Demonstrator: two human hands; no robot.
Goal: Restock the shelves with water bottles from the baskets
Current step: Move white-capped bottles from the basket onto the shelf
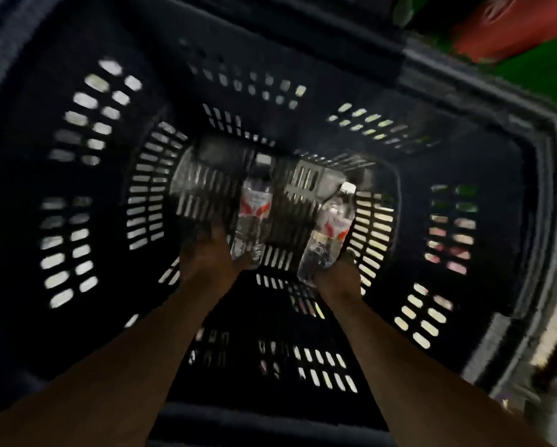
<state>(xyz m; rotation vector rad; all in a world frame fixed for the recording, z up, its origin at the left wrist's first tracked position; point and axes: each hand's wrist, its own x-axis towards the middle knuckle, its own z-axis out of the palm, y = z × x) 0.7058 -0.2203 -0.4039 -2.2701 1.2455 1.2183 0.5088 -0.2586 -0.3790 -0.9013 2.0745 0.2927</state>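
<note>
A deep dark slotted basket is filling the view. Both hands are reaching to its bottom: the left hand is meeting the base of one water bottle, the right hand the base of a second bottle. Blur is hiding the fingers, so I cannot tell either grip.
</note>
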